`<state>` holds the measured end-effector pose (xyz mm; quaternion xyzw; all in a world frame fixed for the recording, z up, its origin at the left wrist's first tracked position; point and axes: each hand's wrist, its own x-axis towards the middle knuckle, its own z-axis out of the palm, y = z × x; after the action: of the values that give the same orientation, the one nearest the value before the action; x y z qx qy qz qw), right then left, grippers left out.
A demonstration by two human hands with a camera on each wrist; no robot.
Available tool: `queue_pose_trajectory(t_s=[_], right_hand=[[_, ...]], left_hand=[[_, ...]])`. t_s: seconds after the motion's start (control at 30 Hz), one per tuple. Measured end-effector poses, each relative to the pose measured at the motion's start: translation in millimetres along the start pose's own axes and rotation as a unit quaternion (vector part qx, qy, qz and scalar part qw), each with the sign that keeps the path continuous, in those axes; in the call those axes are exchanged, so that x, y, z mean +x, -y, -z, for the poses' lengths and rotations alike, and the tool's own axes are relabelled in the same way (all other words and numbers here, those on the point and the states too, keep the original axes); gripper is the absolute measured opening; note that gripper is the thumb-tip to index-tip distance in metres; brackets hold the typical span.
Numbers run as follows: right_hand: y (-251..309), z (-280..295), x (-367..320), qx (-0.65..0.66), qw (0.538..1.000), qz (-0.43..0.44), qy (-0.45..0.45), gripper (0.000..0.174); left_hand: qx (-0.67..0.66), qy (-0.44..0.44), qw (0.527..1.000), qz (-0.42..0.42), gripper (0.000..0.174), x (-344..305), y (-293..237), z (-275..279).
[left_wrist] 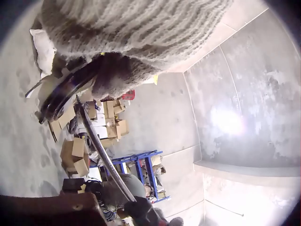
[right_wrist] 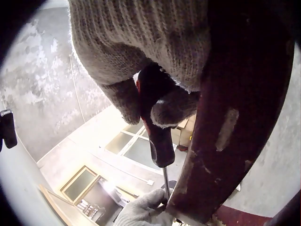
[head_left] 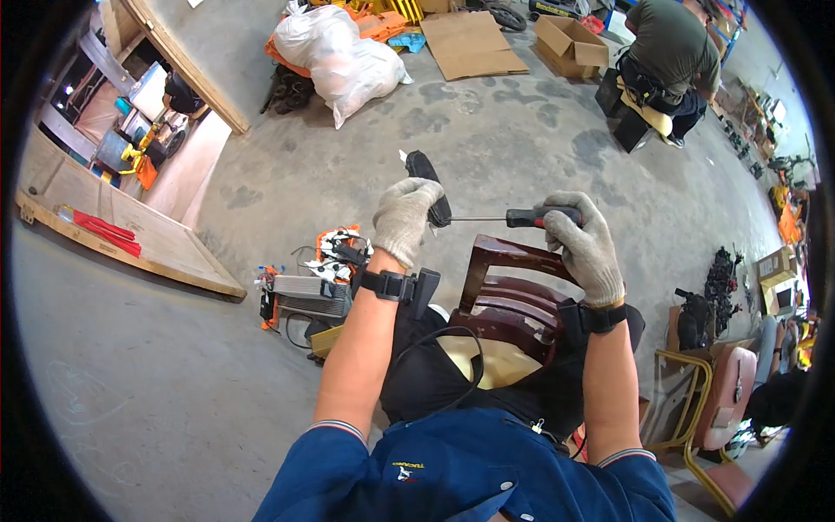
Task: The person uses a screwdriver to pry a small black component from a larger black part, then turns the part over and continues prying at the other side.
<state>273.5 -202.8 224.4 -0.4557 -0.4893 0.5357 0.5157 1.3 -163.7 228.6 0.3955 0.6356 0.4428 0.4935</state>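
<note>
My left hand (head_left: 404, 222), in a knitted work glove, grips a slim black part (head_left: 424, 167) with a curved, glossy edge in the left wrist view. A bit of white material shows at its upper end. The gloved right hand (head_left: 590, 252) holds a screwdriver (head_left: 526, 217) by its black-and-red handle, fingers curled round it. The metal shaft (left_wrist: 107, 157) runs across toward the left hand, its tip right at the black part. Below both hands stands a dark red-brown wooden chair back (head_left: 509, 300), between the person's legs; it looms close beside the right hand in the right wrist view.
On the floor at left sits a finned metal unit (head_left: 311, 296) with orange-and-white parts and cables. White bags (head_left: 344, 65), flat cardboard (head_left: 470, 45) and an open carton (head_left: 570, 45) lie ahead. Another person (head_left: 674, 52) sits at upper right. A pink chair (head_left: 729, 396) stands right.
</note>
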Motion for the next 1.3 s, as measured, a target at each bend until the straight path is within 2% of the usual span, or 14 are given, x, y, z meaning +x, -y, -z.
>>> queue_pose_trajectory(t_s=[0.2,0.8,1.0,1.3], right_hand=[[2,-1,-1,-0.006,1.000,-0.001,0.009,0.032],[5,-4,-2,-0.037,0.999,0.005,0.016,0.033],[9,-5,-4,-0.056,0.998,0.012,0.018,0.032],[10,-2,-3,-0.089,0.995,0.008,0.050,0.033]], left_hand=[[0.015,0.023,0.999,-0.028,0.023,7,10,-1],[0.056,0.011,0.998,0.004,0.025,2,2,-4],[0.052,0.024,0.998,-0.013,0.023,9,11,-3],[0.069,0.013,0.998,-0.003,0.024,8,8,-5]])
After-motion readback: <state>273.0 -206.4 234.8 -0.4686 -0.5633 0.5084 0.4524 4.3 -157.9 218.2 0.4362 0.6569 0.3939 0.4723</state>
